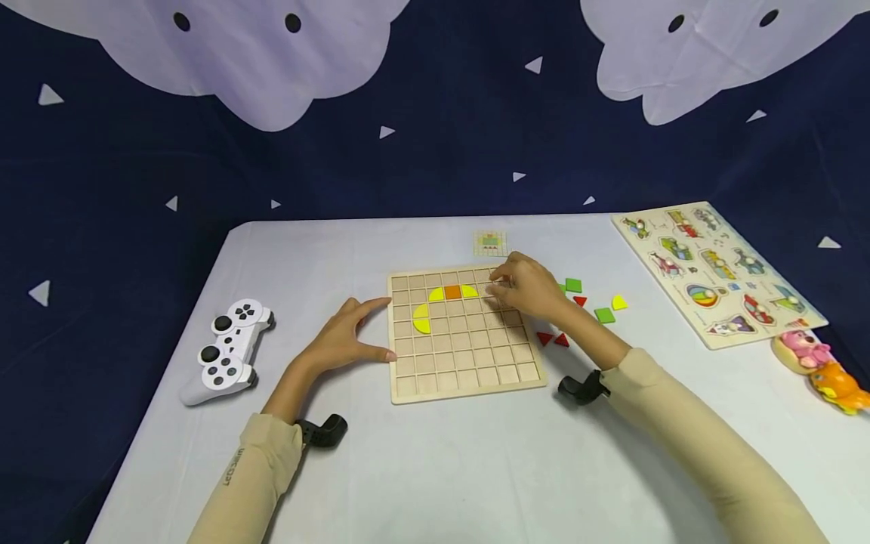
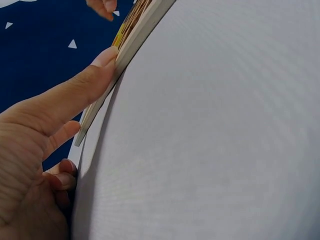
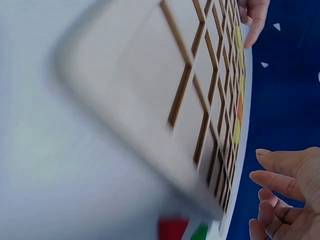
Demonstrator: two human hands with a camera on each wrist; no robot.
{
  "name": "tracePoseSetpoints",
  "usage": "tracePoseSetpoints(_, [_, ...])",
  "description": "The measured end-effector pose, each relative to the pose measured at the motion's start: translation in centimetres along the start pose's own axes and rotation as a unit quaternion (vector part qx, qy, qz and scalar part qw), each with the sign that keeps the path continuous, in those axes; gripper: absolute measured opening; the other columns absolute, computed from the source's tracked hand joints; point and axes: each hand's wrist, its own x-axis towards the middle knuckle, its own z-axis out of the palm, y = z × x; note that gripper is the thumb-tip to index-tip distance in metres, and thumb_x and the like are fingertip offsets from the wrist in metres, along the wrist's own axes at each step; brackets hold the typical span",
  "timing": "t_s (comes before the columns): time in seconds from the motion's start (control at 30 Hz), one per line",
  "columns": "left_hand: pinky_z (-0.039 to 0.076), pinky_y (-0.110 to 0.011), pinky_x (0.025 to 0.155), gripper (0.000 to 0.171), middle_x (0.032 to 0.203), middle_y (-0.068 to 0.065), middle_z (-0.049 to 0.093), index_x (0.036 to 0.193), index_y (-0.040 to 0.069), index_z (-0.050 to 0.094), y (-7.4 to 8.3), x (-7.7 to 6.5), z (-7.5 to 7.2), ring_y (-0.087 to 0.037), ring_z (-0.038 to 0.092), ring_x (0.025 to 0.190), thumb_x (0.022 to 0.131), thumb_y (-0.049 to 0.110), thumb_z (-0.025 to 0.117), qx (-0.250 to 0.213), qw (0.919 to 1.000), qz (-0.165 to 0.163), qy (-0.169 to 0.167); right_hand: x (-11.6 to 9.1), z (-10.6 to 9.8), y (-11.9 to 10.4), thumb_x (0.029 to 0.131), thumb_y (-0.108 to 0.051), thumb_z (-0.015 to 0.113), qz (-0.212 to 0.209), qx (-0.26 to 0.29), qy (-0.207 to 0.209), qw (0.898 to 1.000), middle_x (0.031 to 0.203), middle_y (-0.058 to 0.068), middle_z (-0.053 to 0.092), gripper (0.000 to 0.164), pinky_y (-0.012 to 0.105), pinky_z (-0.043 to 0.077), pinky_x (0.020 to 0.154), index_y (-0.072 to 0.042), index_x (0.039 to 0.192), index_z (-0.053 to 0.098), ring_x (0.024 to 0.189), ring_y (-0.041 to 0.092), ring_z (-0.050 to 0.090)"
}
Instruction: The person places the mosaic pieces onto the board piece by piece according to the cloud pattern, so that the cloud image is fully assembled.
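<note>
A wooden grid board (image 1: 469, 378) lies on the table between both hands. On it sit an orange square (image 1: 451, 292), a yellow quarter-round piece (image 1: 469, 291) to its right, another yellow quarter-round piece (image 1: 436, 295) to its left, and a yellow half-round shape (image 1: 421, 319) lower down. My left hand (image 1: 343, 338) touches the board's left edge with thumb and forefinger spread apart. Over the upper right of the grid hovers my right hand (image 1: 530, 285). In the right wrist view that hand (image 3: 295, 192) shows thumb and fingers parted, nothing between them.
Right of the board lie several loose pieces: green squares (image 1: 604, 316), red triangles (image 1: 562, 340) and a yellow piece (image 1: 619, 302). A small pattern card (image 1: 490, 243) is behind it. A white game controller (image 1: 231, 351) lies left; a picture puzzle (image 1: 720, 272) and toys (image 1: 839, 387) lie right.
</note>
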Motion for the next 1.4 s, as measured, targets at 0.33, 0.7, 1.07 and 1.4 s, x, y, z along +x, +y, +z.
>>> tracePoseSetpoints(0.33, [0.033,-0.036,0.074,0.103,0.096,-0.007,0.036,0.152,0.025,0.041,-0.1,0.1,0.0,-0.021,0.038,0.085,0.065,0.047,0.090,0.000,1.0000,0.004,0.004,-3.3,-2.3,3.4,0.092,-0.016,0.070,0.044,-0.011,0.020,0.999,0.095,0.014,0.057,0.026,0.034,0.040,0.063,0.001,0.111,0.073,0.075,0.022,0.048])
tracePoseSetpoints(0.7, [0.033,-0.036,0.073,0.102,0.096,-0.007,0.036,0.152,0.024,0.041,-0.2,0.0,0.0,-0.021,0.038,0.084,0.066,0.046,0.090,-0.003,1.0000,0.008,0.004,-6.8,-3.8,6.6,0.091,-0.007,0.066,0.066,-0.030,0.058,0.996,0.096,0.017,0.059,0.023,0.039,0.039,0.070,0.003,0.110,0.073,0.083,0.028,0.052])
tracePoseSetpoints(1.07, [0.033,-0.035,0.073,0.102,0.096,-0.006,0.036,0.152,0.025,0.041,-0.1,0.0,0.1,-0.021,0.038,0.084,0.065,0.046,0.090,-0.003,1.0000,0.004,0.007,-9.1,-5.3,9.2,0.087,-0.004,0.066,0.084,-0.062,0.098,0.990,0.089,0.017,0.057,0.021,0.037,0.037,0.066,0.004,0.104,0.074,0.077,0.027,0.050])
tracePoseSetpoints(1.4, [0.032,-0.034,0.071,0.102,0.095,-0.006,0.036,0.152,0.024,0.041,0.0,0.0,0.1,-0.021,0.037,0.083,0.065,0.045,0.090,-0.003,1.0000,0.004,0.008,-10.6,-6.5,11.1,0.080,0.003,0.056,0.126,-0.104,0.059,0.985,0.097,0.024,0.053,0.035,0.048,0.039,0.071,0.007,0.111,0.070,0.088,0.036,0.051])
